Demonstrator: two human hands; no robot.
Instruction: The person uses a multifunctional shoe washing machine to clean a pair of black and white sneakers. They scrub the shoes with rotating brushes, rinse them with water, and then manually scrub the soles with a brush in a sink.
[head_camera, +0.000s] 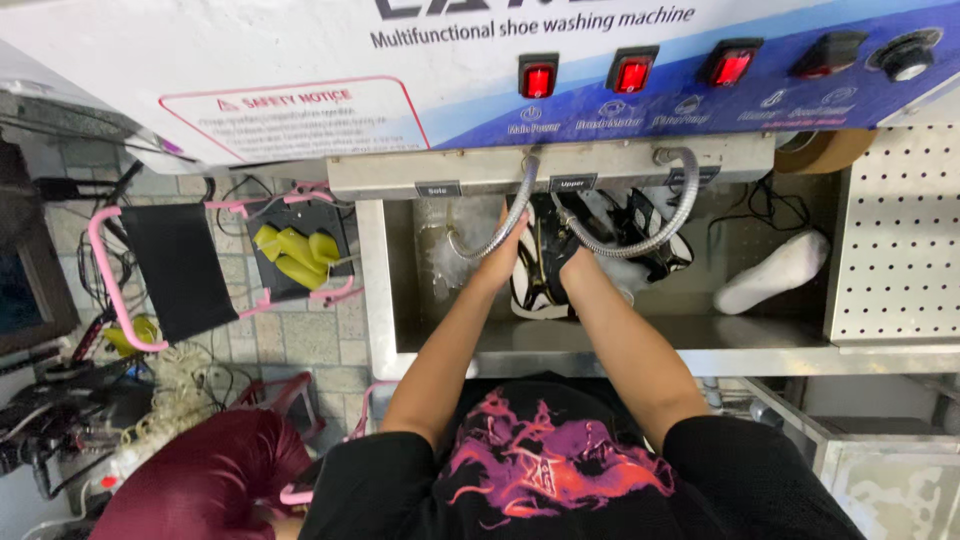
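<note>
One head-worn camera looks steeply down, close over the steel sink (600, 345) and machine panel (640, 60).

i see a white sock-like insert (773, 272) lying at the right end of the steel basin (620, 345). a second black-and-white shoe (655, 232) rests further back. above, the machine's blue-and-white panel (300, 60) carries three lit red rocker switches (632, 72) and a black knob (906, 55). a perforated white metal shelf (900, 235) stands to the right. left, on the tiled floor (300, 335), a pink-framed black stool (175, 270) sits beside yellow brushes (292, 255).
</note>
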